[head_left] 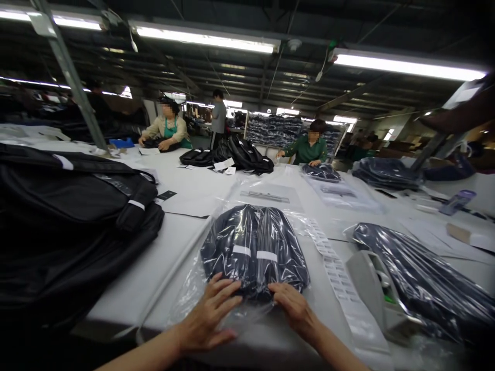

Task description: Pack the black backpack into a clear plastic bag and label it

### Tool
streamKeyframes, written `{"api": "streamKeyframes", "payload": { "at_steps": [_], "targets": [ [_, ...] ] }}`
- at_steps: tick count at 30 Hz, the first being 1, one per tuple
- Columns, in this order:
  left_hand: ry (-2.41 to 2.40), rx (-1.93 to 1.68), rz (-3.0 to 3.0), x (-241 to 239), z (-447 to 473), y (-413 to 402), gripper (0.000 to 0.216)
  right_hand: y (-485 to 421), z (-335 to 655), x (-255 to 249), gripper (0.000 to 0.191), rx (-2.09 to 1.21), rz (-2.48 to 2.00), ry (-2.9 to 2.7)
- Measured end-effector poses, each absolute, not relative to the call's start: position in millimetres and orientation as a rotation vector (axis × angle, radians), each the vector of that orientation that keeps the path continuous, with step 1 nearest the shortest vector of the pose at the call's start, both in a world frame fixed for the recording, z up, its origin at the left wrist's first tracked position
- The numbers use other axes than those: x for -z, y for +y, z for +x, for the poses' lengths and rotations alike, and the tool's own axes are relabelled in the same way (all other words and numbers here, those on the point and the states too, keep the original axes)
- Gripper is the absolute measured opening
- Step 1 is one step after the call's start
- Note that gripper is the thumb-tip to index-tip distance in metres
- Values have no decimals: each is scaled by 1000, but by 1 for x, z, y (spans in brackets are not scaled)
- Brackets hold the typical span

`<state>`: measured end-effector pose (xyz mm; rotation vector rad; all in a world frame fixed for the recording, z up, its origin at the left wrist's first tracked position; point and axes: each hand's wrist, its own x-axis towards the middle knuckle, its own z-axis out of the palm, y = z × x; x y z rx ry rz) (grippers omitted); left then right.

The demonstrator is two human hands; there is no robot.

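Dim workshop is being lit by long fluoro tubes [204, 39] under a dark roof [240, 13]. White surface [174, 234] is being loaded w/ bags. Nr its front edge, approx. centre, plastic-wrapped backpack [255, 232] is being touched at its lower end by both hands: L hand [204, 314] is being laid w/ fingers spread, grip released; R hand [294, 306] is being held w/ fingers bent, can't tell if film [251, 310] is being pinched.

L side is being filled by a big black bag [77, 221]. R side is being shared by a label strip [336, 273], grey dispenser [365, 288] & another wrapped bag [417, 273]. Across the surface, a dark item [157, 143] is being handled by a person in teal apron [170, 129]; a person in green top [311, 149] is being fronted by a wrapped bundle [320, 172]. Further back, stacked goods [274, 129] are being held on a rack [246, 123].
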<state>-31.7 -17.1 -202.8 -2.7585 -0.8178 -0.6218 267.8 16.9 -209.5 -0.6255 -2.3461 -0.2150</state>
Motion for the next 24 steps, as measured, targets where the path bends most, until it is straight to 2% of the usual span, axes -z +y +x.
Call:
{"api": "streamKeyframes", "payload": {
  "at_steps": [2,3,6,10,13,16,17,19,22,24],
  "targets": [
    [-882,580,-2718,208,-40,-31,84,17,268,210,16,211,-619,-2334],
    [-912,551,-2684,212,-43,-36,87,17,268,210,16,208,-630,-2333],
    [-968,540,-2571,227,-44,-40,64,15,268,211,16,207,-657,-2322],
    [-700,692,-2540,225,-43,-26,28,13,268,208,18,201,-652,-2285],
    [-542,736,-2635,205,-45,-13,16,13,270,207,19,187,-643,-2293],
    [-542,651,-3040,186,-46,-3,19,13,275,211,20,192,-642,-2298],
    [-670,688,-3196,183,-45,-1,22,13,277,214,22,189,-658,-2286],
    [-1197,1015,-3392,183,-41,3,27,13,279,218,25,144,-734,-2234],
    [-2015,1624,-3209,193,-29,10,46,10,277,218,26,-48,-920,-2106],
    [-2248,1760,-3084,199,-20,15,53,8,273,214,26,-196,-1050,-2001]
  ]
}}
